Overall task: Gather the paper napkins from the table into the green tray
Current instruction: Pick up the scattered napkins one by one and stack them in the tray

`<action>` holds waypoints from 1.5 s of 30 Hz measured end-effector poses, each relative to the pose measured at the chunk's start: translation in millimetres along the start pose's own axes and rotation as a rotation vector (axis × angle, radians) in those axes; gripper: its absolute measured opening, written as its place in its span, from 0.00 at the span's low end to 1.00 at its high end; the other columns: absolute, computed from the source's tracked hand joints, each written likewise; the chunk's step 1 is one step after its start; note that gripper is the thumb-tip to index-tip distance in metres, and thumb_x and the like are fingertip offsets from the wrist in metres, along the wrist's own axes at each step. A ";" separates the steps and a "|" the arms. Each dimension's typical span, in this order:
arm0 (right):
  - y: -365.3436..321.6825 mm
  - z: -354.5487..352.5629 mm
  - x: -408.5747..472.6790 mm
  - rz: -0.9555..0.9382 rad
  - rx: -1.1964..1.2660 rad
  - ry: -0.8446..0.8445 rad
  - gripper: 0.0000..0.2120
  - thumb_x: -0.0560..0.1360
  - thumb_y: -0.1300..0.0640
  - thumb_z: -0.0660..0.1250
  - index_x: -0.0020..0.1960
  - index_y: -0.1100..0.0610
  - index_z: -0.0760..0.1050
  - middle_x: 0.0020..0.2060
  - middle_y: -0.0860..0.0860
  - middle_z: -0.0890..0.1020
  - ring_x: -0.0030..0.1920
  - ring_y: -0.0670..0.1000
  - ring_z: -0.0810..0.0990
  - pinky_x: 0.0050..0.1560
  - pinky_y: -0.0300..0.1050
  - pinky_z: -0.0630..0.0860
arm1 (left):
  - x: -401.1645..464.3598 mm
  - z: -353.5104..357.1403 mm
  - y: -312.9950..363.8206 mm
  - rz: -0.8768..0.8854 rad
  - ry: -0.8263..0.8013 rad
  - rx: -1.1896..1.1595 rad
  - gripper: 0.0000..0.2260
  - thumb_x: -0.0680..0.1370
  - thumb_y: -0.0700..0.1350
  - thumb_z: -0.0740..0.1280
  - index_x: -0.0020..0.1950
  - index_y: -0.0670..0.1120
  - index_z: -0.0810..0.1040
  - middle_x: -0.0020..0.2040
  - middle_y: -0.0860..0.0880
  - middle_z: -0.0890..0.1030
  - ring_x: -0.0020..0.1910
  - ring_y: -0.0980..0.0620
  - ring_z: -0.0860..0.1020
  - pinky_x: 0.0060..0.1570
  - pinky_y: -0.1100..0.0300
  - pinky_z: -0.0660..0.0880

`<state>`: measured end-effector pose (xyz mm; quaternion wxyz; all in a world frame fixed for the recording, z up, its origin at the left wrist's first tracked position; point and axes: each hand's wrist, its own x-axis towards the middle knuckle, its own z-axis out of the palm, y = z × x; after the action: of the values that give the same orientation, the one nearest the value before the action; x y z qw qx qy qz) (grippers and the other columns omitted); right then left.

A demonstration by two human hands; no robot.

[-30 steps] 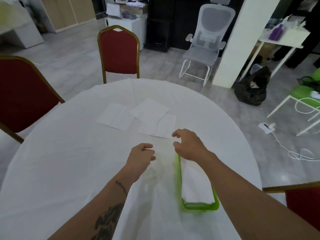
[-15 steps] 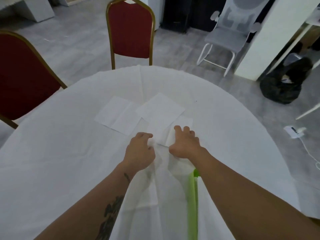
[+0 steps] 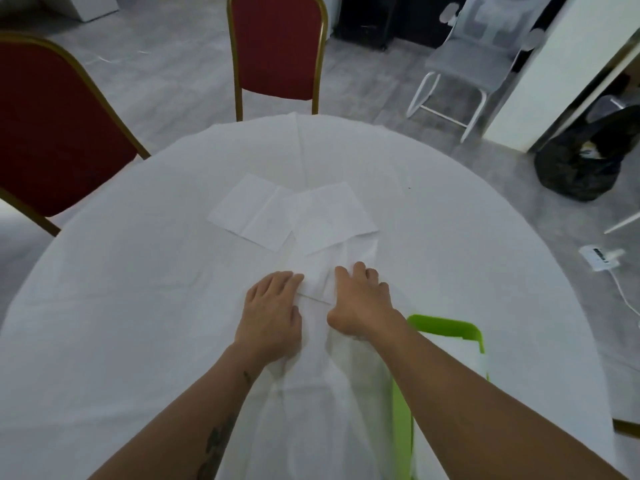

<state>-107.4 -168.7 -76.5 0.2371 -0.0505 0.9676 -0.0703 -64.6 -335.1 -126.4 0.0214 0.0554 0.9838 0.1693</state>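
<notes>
A red chair [image 3: 52, 133] stands at the left of the white tabletop [image 3: 121, 289]. 2 paper napkins [image 3: 254, 213] lie flat near the middle, overlapping. Just nearer, the left hand [image 3: 272, 315] and right hand [image 3: 360, 303] press flat, fingers extended, on a third napkin [image 3: 317, 284] between them. The green tray [image 3: 450, 327] sits right of the right forearm, white paper inside.

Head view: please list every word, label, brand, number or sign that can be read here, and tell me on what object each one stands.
No text can be read in this view.
The white device on the floor bears a dark mark, too blurred to read.
The forearm carries a dark tattoo, too blurred to tell whether it holds letters.
The paper napkins, the green tray and the red chairs show no print.
</notes>
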 end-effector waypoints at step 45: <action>-71.6 75.8 -115.5 0.088 0.868 -0.019 0.21 0.72 0.63 0.57 0.57 0.50 0.82 0.53 0.48 0.83 0.50 0.48 0.81 0.39 0.38 0.76 | -155.3 -19.4 -36.9 -0.194 0.095 -0.205 0.17 0.74 0.50 0.65 0.62 0.49 0.71 0.68 0.49 0.69 0.66 0.47 0.69 0.65 0.51 0.67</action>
<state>34.4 -232.5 -79.4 0.2479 0.0944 0.8473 -0.4601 84.7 -394.1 -116.8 -0.0033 -0.0505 0.9620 0.2685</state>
